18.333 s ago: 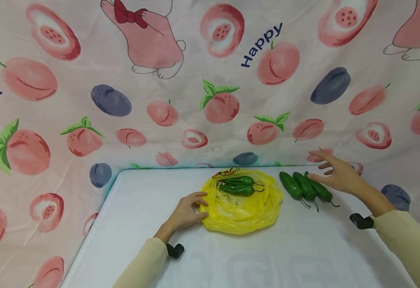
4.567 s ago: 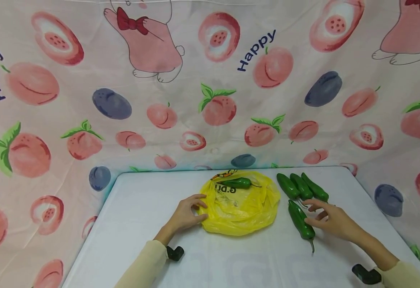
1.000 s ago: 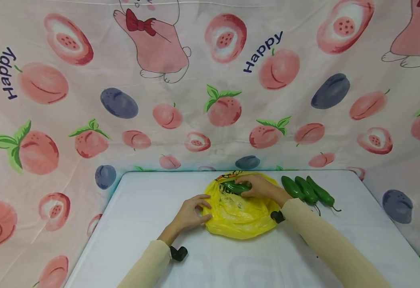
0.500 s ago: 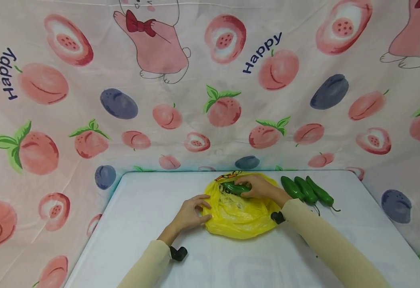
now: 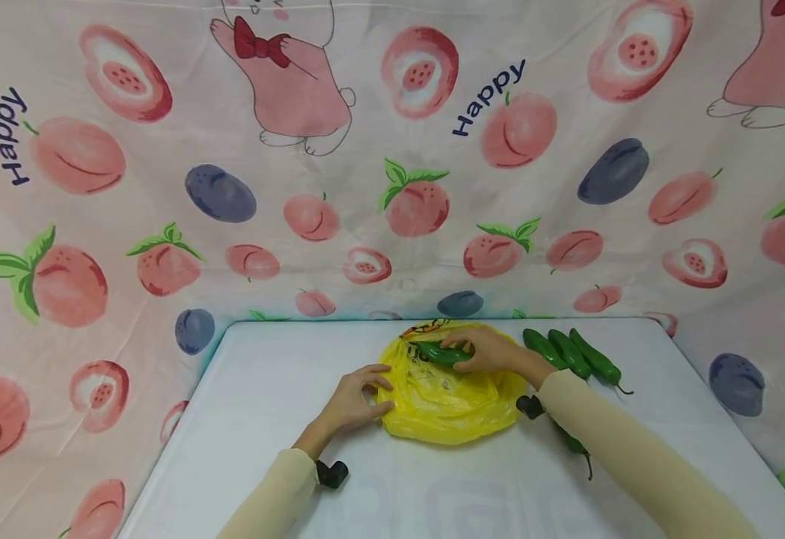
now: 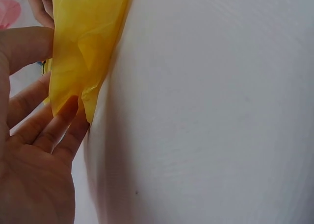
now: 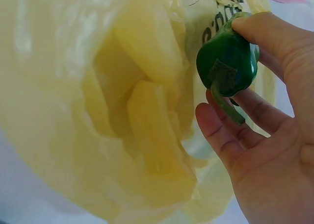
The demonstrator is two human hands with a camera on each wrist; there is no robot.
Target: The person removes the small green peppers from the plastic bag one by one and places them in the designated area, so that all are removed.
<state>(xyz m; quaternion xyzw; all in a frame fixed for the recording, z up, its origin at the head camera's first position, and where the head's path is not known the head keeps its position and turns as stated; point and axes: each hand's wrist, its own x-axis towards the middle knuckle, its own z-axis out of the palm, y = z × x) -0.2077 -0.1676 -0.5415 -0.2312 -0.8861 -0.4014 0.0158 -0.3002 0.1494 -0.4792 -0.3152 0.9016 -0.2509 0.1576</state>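
A yellow plastic bag (image 5: 446,412) with dark print lies crumpled on the white table. On its far part is a green chili pepper (image 5: 441,353), gripped by my right hand (image 5: 489,352); the right wrist view shows the thumb on one side of the pepper (image 7: 226,62) and fingers on the other, its stem toward the camera. My left hand (image 5: 355,400) holds the bag's left edge, its thumb and fingers curved apart along it. In the left wrist view, fingertips (image 6: 71,106) reach behind the yellow film (image 6: 91,33).
Three more green chili peppers (image 5: 570,352) lie side by side on the table's back right. Another chili pepper (image 5: 575,445) lies nearer, partly hidden under the right sleeve (image 5: 628,442). A fruit-printed cloth (image 5: 338,172) hangs behind the white table (image 5: 284,352).
Over the longer span, one of two peppers on the bag went to the table at right. My right hand then moved back left onto the remaining pepper and gripped it. The left hand stayed put.
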